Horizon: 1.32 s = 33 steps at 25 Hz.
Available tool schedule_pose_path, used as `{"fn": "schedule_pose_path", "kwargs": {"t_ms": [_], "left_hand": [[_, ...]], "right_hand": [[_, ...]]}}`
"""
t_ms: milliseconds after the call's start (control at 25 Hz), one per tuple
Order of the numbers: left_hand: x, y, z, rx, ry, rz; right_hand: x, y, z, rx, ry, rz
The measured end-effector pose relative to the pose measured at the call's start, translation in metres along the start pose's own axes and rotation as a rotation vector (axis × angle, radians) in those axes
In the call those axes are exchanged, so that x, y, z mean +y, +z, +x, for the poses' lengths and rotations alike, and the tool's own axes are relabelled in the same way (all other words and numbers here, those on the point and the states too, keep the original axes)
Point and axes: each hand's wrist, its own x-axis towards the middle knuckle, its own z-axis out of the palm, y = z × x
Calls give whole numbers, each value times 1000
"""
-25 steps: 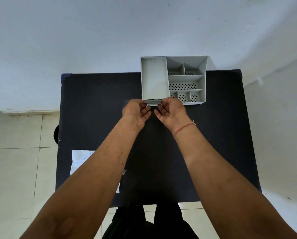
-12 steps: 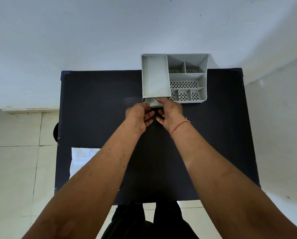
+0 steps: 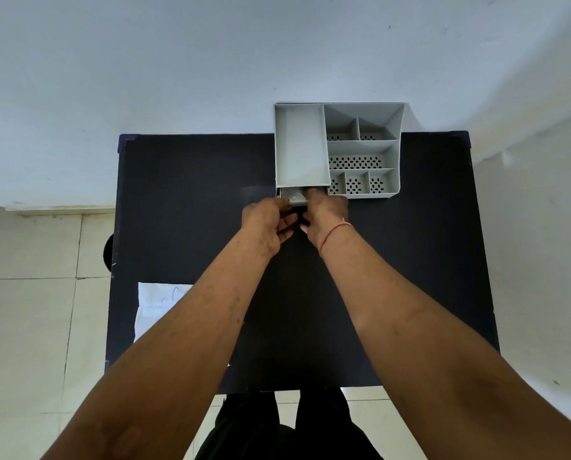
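A grey plastic organiser with several compartments, some with perforated floors, stands at the far edge of a black table. A small grey drawer sticks out a short way from the organiser's lower front left. My left hand pinches the drawer's front left corner. My right hand holds the drawer's right side, with fingertips reaching over its front into it. What lies inside the drawer cannot be made out.
A white sheet of paper with blue marks lies at the table's near left, partly under my left forearm. A white wall rises right behind the organiser. Tiled floor shows on the left, and a dark round object peeks out at the table's left edge.
The drawer has slid out from the organiser's front. Both hands stayed on it, and my right fingertips have moved over the drawer's front edge.
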Motion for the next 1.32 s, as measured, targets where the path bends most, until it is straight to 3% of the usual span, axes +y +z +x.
{"fn": "schedule_pose_path", "kwargs": {"t_ms": [240,520,640,800,1040,1160,1240,1320], "left_hand": [[14,3,-2,-22,12,-151],[18,-7,-10,-27,79,16],[13,-41,-19,-8,116,118],[-2,-114,-26,86,170,260],[-49,-242,-31,299,107,404],[-67,-274,-30,313,86,670],[-74,-287,-31,270,94,767],[-77,-299,-32,214,106,756]], "right_hand": [[-4,-18,-21,-203,67,474],[-8,-19,-30,-239,85,438],[5,-18,-43,-285,72,213],[43,-5,-75,-498,-54,-271],[115,40,-101,-625,-515,-1278],[150,59,-104,-549,-715,-1710],[165,69,-102,-510,-763,-1871],[168,75,-101,-597,-656,-1838]]}}
